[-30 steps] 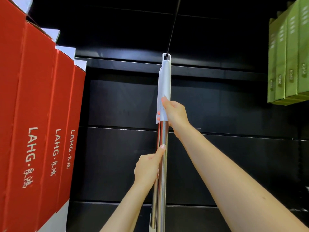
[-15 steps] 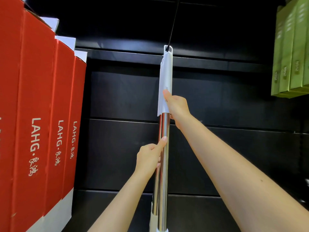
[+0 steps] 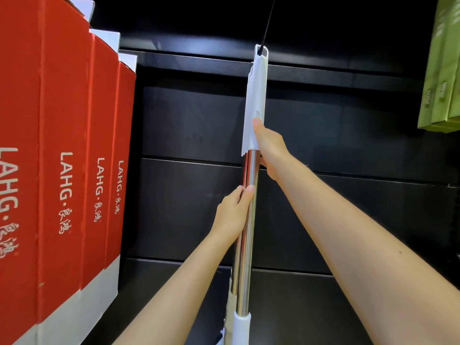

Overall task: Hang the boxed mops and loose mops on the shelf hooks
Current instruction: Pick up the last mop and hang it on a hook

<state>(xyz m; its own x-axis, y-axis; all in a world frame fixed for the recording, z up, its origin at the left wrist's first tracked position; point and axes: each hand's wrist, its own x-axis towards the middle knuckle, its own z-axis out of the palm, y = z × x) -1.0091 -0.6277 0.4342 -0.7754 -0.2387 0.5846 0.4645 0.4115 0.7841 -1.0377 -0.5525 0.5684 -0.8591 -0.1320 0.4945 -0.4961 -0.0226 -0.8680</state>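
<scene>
Below the hook (image 3: pixel 266 26), loose mop (image 3: pixel 256 100) w/ loop already on; left hand (image 3: pixel 234 212) & right hand (image 3: pixel 268 145) fingers wrapped round pole. Letting go remains; red boxed mops (image 3: pixel 67 145) hang left.

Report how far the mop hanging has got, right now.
Done: red boxed mops hang in a row at left, green boxes at right. In hand: a loose mop, the loop on its white grip around the black hook; the right hand grips the white handle end, the left hand holds the steel pole. A second pole seems to hang behind it. Left: letting go; further stock isn't visible.
</scene>
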